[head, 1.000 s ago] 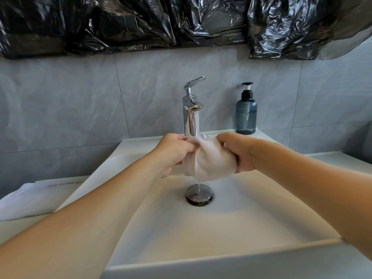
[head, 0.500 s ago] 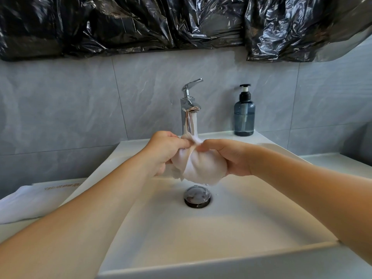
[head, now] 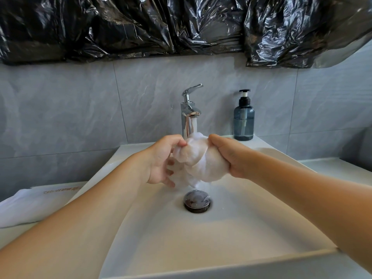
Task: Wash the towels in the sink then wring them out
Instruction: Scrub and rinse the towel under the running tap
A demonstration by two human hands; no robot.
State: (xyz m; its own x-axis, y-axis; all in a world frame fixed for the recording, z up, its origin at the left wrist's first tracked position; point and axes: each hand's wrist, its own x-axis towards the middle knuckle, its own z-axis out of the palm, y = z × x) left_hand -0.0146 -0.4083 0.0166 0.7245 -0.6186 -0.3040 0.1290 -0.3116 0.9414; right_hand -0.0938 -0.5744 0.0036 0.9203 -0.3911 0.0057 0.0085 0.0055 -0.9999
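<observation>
A wet white towel [head: 199, 160] is bunched into a ball above the white sink [head: 201, 238], right under the chrome tap [head: 189, 117]. Water runs from the spout onto the bunch. My left hand [head: 161, 161] pinches the towel's left side with thumb and forefinger, and the other fingers spread below it. My right hand [head: 231, 156] grips the right side, thumb on top. Water falls from the towel toward the round drain plug [head: 197, 201].
A blue-grey soap pump bottle [head: 244, 119] stands on the sink's back right corner. Another white towel [head: 30, 204] lies folded on the counter to the left. Black plastic sheeting [head: 181, 25] hangs across the wall above the grey tiles.
Both hands kneaded the towel under the running tap. My left hand's lower fingers have loosened and spread, and the bunch has turned and risen a little toward the spout.
</observation>
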